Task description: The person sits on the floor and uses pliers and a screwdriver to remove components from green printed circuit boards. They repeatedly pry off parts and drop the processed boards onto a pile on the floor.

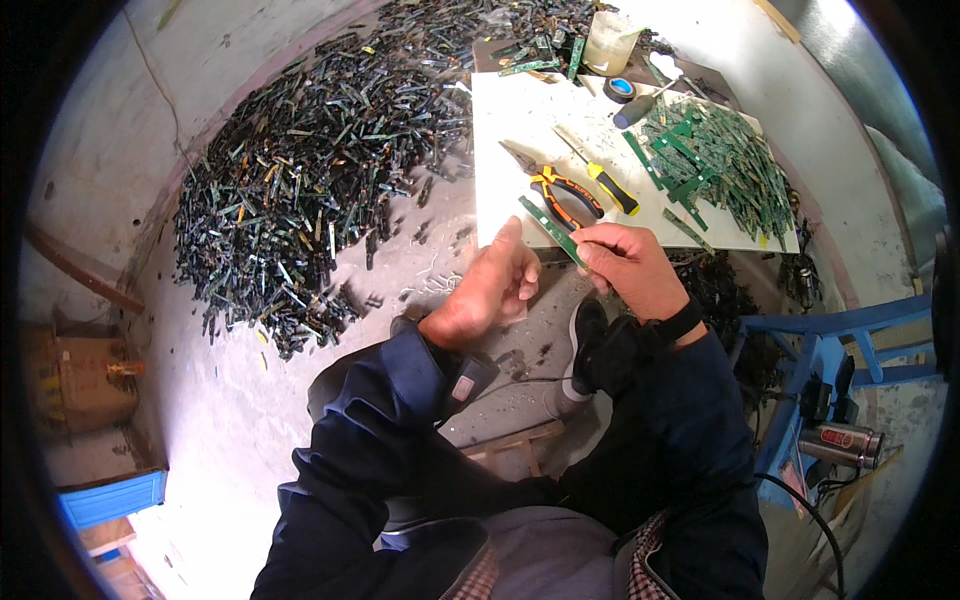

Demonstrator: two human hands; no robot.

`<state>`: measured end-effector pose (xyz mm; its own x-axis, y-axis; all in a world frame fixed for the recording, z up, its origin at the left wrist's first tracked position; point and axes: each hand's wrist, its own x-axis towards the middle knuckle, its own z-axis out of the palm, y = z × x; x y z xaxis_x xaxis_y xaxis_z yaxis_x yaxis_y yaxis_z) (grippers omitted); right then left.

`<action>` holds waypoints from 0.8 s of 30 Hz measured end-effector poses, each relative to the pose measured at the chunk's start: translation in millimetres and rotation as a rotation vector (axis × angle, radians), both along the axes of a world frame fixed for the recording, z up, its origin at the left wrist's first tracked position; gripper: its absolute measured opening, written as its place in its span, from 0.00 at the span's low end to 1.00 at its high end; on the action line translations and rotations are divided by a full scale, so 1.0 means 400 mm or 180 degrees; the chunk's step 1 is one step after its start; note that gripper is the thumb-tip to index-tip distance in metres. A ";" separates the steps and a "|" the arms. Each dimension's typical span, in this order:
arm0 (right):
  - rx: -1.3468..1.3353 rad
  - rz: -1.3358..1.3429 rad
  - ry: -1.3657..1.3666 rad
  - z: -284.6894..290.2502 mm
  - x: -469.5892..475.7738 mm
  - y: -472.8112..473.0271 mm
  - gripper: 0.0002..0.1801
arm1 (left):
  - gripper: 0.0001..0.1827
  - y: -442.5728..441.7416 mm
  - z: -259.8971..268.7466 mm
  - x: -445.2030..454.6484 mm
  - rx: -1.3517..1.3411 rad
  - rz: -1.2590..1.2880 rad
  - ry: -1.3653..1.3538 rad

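Note:
A narrow green circuit board strip [553,231] is pinched at its lower end by my right hand [628,262]. Its far end points up and left over the edge of the white board [499,161]. My left hand [491,281] is beside the strip, thumb raised and fingers loosely curled, with nothing visible in it. Just beyond the strip lie long-nose pliers [555,184] with orange and black handles. To their right is a screwdriver [611,187] with a yellow and black handle. A heap of green circuit board strips [724,169] covers the right side of the white board.
A big pile of dark strip-like parts [322,172] spreads over the floor at left. A roll of tape [619,90], a dark-handled screwdriver [637,109] and a plastic cup [609,43] stand farther back. A blue wooden frame [806,330] and a metal flask [840,444] are at right.

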<state>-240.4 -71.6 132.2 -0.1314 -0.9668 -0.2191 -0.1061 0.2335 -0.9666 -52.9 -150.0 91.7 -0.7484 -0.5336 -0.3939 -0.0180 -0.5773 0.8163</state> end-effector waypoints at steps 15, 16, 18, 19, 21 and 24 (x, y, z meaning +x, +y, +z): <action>-0.0002 0.0489 0.0607 0.016 -0.012 0.006 0.09 | 0.23 -0.001 -0.009 0.022 -0.1155 0.0070 -0.0008; -0.0002 0.0524 0.0627 0.019 -0.014 0.006 0.09 | 0.23 -0.004 0.001 0.022 -0.0868 0.0074 0.0022; -0.0002 0.0603 0.0663 0.029 -0.014 0.007 0.08 | 0.23 -0.006 0.006 0.024 -0.0545 0.0143 0.0073; -0.0006 0.0619 0.0669 0.030 -0.013 0.006 0.08 | 0.23 -0.006 0.005 0.027 -0.0510 0.0208 0.0094; -0.0015 0.0644 0.0685 0.033 -0.012 0.006 0.08 | 0.23 -0.007 0.001 0.029 -0.0424 0.0267 0.0106; 0.0048 0.0417 0.0505 0.012 -0.017 0.007 0.09 | 0.23 -0.008 -0.007 0.027 -0.0395 0.0277 0.0067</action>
<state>-247.3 -68.6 137.1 -0.0388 -0.9747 -0.2203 -0.2873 0.2221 -0.9317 -42.3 -153.2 88.8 -0.7046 -0.6405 -0.3055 0.0455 -0.4704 0.8813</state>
